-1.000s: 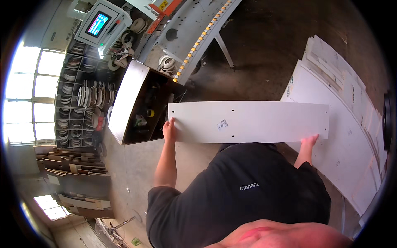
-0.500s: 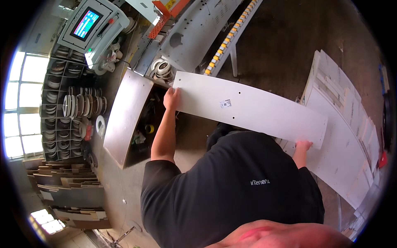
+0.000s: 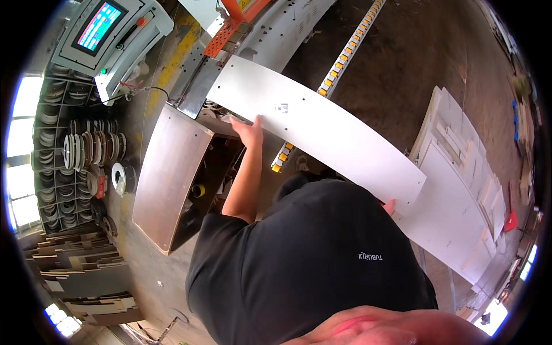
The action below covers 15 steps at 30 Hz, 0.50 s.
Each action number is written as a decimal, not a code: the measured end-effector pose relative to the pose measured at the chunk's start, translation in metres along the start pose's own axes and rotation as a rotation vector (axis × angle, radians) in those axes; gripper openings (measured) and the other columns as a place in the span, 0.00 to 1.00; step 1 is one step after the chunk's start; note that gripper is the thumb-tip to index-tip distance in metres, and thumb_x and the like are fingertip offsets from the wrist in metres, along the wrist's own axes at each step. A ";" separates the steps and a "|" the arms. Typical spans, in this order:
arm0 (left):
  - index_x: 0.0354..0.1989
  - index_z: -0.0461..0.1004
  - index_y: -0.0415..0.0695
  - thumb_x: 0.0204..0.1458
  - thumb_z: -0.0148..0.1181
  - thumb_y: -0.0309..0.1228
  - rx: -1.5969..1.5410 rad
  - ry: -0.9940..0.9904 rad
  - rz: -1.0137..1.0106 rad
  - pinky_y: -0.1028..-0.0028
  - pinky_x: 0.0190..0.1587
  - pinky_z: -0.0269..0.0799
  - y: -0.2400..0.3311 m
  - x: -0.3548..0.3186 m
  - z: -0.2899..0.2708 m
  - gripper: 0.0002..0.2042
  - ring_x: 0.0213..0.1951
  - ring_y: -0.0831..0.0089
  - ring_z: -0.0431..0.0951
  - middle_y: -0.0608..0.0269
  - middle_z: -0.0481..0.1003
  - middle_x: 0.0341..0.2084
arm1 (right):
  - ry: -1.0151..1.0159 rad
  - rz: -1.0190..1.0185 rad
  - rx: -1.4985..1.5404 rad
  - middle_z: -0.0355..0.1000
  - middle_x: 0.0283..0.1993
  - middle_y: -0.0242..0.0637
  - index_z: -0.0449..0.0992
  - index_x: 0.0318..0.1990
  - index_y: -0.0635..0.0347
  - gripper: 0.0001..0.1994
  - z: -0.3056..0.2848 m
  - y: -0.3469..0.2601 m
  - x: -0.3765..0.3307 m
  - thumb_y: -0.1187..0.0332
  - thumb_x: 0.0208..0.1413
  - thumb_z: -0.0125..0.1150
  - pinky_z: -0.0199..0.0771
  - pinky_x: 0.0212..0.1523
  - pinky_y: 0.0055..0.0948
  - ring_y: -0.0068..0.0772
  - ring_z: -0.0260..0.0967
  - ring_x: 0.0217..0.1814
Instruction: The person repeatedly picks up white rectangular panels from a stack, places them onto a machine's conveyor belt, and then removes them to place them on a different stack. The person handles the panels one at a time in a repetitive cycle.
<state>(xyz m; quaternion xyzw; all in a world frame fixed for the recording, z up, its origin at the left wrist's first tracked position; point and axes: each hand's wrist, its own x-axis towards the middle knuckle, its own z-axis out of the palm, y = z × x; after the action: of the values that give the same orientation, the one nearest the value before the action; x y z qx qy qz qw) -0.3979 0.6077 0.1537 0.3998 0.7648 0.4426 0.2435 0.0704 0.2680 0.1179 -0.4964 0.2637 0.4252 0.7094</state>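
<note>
A long white panel (image 3: 333, 135) with small drilled holes and a label lies slantwise in front of me. Its left end reaches over the metal edge of a machine (image 3: 198, 86). My left hand (image 3: 248, 133) touches the panel's near long edge, thumb and fingers spread apart, not wrapped round it. At the panel's right end, my right hand (image 3: 390, 207) grips the near edge. Only its fingertips show; my shoulder hides the rest. Under the panel's right end lies a stack of white panels (image 3: 454, 195).
An open-sided wooden box (image 3: 169, 172) stands left of my left arm, a yellow tape roll (image 3: 198, 190) inside. Beyond the panel runs a roller rail (image 3: 348, 52). A control screen (image 3: 99, 26) is at upper left, above racks of edging rolls (image 3: 95, 144). Boards (image 3: 86, 270) lean at lower left.
The panel has moved away from me and left, its left end coming over the machine edge. My left hand has let go of the end corner and spread along the near edge.
</note>
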 end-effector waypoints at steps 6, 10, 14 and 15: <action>0.78 0.35 0.43 0.59 0.64 0.31 -0.403 -0.180 -0.201 0.65 0.52 0.71 -0.005 0.009 0.040 0.47 0.53 0.59 0.75 0.43 0.70 0.58 | -0.182 0.341 -0.215 0.70 0.60 0.46 0.64 0.67 0.60 0.31 0.030 0.022 0.004 0.43 0.72 0.43 0.75 0.60 0.48 0.44 0.70 0.59; 0.79 0.34 0.56 0.62 0.61 0.31 -0.385 -0.178 -0.232 0.65 0.32 0.78 0.003 0.057 0.039 0.45 0.39 0.68 0.78 0.51 0.77 0.46 | -0.159 0.537 -0.252 0.72 0.58 0.46 0.65 0.65 0.61 0.29 0.086 0.026 -0.014 0.46 0.71 0.48 0.77 0.59 0.48 0.44 0.74 0.54; 0.80 0.34 0.55 0.62 0.61 0.31 -0.496 -0.189 -0.319 0.68 0.31 0.77 0.042 0.071 0.029 0.45 0.39 0.70 0.78 0.53 0.76 0.49 | -0.118 0.529 -0.276 0.75 0.52 0.44 0.67 0.63 0.62 0.25 0.144 0.038 -0.051 0.50 0.71 0.51 0.82 0.53 0.42 0.40 0.77 0.46; 0.80 0.35 0.53 0.61 0.61 0.31 -0.511 -0.170 -0.324 0.70 0.31 0.75 0.044 0.076 0.029 0.45 0.38 0.71 0.77 0.53 0.76 0.50 | -0.135 0.484 -0.297 0.76 0.51 0.43 0.67 0.62 0.62 0.24 0.147 0.043 -0.048 0.51 0.71 0.52 0.83 0.51 0.40 0.38 0.78 0.45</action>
<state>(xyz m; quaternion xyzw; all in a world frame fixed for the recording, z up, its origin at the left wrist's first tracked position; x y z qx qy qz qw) -0.4019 0.6968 0.1760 0.2341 0.6594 0.5410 0.4666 0.0024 0.3941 0.1894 -0.4882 0.2616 0.6481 0.5227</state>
